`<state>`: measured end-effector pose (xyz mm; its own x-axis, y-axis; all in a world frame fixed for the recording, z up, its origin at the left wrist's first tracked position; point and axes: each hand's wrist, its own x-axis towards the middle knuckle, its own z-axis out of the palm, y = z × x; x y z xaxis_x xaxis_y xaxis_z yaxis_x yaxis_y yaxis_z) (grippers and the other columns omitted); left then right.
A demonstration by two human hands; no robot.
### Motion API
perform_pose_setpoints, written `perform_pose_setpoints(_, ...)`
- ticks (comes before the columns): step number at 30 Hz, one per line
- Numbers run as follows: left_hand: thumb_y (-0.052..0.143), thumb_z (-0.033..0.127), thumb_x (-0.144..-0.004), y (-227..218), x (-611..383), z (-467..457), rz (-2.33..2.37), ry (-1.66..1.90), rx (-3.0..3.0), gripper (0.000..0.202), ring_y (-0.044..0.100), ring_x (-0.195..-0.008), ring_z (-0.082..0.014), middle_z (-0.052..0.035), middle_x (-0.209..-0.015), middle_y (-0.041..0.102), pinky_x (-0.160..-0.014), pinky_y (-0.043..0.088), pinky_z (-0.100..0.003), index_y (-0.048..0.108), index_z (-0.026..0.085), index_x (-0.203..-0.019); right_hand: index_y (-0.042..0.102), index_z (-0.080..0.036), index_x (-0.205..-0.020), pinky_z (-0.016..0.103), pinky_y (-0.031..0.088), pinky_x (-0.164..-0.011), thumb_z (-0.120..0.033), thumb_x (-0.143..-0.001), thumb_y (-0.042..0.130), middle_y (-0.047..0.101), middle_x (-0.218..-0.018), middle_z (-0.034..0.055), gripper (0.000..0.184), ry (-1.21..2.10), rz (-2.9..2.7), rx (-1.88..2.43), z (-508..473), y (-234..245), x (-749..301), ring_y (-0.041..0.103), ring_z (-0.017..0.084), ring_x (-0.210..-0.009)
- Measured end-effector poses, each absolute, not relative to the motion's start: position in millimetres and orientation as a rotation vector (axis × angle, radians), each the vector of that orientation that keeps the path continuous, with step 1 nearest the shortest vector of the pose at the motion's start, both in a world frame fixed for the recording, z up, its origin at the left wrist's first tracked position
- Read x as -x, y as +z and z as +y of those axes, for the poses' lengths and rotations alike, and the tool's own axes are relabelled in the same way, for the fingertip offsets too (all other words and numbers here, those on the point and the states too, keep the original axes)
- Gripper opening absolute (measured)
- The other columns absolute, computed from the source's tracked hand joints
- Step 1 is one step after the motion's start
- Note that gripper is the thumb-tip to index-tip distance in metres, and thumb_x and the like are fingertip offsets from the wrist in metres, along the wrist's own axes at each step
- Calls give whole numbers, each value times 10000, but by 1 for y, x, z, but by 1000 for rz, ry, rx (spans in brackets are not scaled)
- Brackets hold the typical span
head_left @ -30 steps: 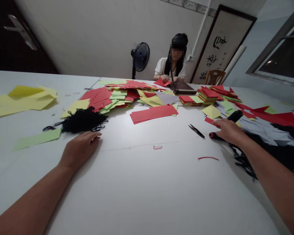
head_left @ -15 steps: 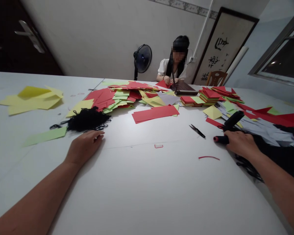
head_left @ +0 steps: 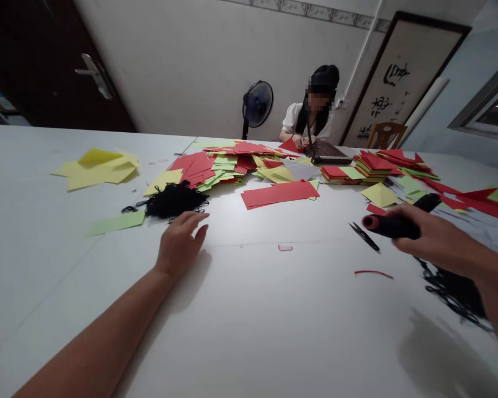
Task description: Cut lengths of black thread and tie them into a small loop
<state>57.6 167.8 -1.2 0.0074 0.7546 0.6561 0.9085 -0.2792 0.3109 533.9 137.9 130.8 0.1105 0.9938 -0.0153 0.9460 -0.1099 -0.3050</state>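
Note:
My left hand [head_left: 181, 243] hovers just over the white table [head_left: 274, 320], empty, with thumb and fingers apart. Right behind its fingertips lies a tangled bundle of black yarn [head_left: 172, 200]. On the other side, my right hand [head_left: 440, 237] is closed around a black cylindrical object [head_left: 392, 226] with a hollow, red-ringed end that points left. A second black part [head_left: 427, 203] sticks out behind the fingers; I cannot tell whether it joins the first. Small black thread snips [head_left: 365, 236] lie left of this hand, and a short red strip [head_left: 373, 273] lies nearer to me.
Red, yellow and green paper [head_left: 282, 193] is heaped across the middle, with folded stacks [head_left: 371, 166] to the right. More black yarn [head_left: 456, 287] lies under my right forearm. Across the table a person [head_left: 311, 119] handles red paper behind a dark box-like object [head_left: 330, 153].
My right hand has lifted the black cylindrical object off the yarn and brought it up. My left hand has risen slightly, its fingers spreading. The view has turned left.

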Motion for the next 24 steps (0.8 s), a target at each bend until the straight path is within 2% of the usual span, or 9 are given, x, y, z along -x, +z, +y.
perform_pose_setpoints(5, 512, 264, -949, 0, -89, 155, -1557, -1141, 2395, 243, 701, -903, -200, -71, -1058, 732, -758, 584, -322, 726, 234, -1060, 594, -251, -990, 340, 421, -645, -489, -628, 679, 652, -816, 19, 442, 392, -1789, 1930, 140, 127, -489, 579, 215, -716)
perform_pose_setpoints(8, 544, 270, -941, 4, -109, 146, -1488, -1163, 2637, 274, 693, -1006, -213, -79, -1154, 717, -850, 590, -362, 702, 257, -1164, 595, -245, -993, 324, 401, -582, -545, -559, 740, 637, -787, 21, 548, 787, -1553, 1701, 137, 118, -468, 556, 199, -662)
perform_pose_setpoints(11, 689, 420, -878, 11, -133, 131, -1491, -1297, 2891, 571, 653, -1091, -238, -118, -1458, 566, -824, 586, -361, 545, 317, -1420, 617, -223, -967, 323, 408, -595, -551, -552, 782, 672, -819, 58, 554, 1333, -1403, 1335, 126, 99, -435, 591, 208, -696)
perform_pose_setpoints(13, 757, 559, -795, 16, -149, 120, -1543, -1513, 3056, 867, 649, -1020, -222, -149, -1574, 432, -715, 568, -312, 371, 356, -1545, 633, -209, -974, 320, 415, -624, -554, -620, 779, 691, -882, 76, 516, 1573, -1323, 1175, 118, 83, -410, 614, 206, -741)
perform_pose_setpoints(14, 762, 612, -767, 17, -157, 116, -1567, -1627, 3161, 960, 648, -963, -206, -163, -1576, 419, -669, 550, -292, 305, 363, -1574, 635, -203, -970, 319, 417, -631, -554, -635, 775, 693, -888, 79, 505, 1665, -1283, 1113, 115, 74, -399, 618, 204, -747)
perform_pose_setpoints(16, 747, 657, -754, 18, -169, 109, -1575, -1782, 3420, 997, 637, -892, -188, -171, -1478, 506, -643, 525, -279, 289, 338, -1580, 644, -198, -1000, 312, 421, -643, -548, -672, 760, 690, -901, 75, 493, 1804, -1224, 1038, 111, 57, -382, 625, 197, -765)
perform_pose_setpoints(19, 718, 574, -799, 17, -173, 109, -1815, -1725, 3606, 752, 601, -802, -164, -94, -1117, 670, -669, 497, -286, 503, 254, -1445, 656, -200, -1015, 294, 421, -628, -538, -685, 766, 665, -880, 55, 485, 1882, -1216, 1036, 111, 40, -377, 625, 191, -779)
perform_pose_setpoints(22, 650, 464, -831, 17, -166, 116, -2339, -1475, 3285, 367, 519, -656, -130, 11, -739, 613, -635, 435, -271, 707, 208, -1088, 656, -201, -963, 278, 417, -601, -536, -682, 775, 629, -851, 39, 454, 1840, -1182, 1115, 115, 31, -386, 610, 182, -771)
perform_pose_setpoints(24, 613, 422, -827, 19, -159, 122, -2437, -1317, 3119, 244, 493, -631, -127, 26, -652, 573, -625, 408, -265, 702, 195, -826, 650, -202, -967, 280, 425, -605, -558, -697, 763, 627, -862, 38, 461, 1836, -1136, 1141, 119, 28, -392, 601, 176, -762)
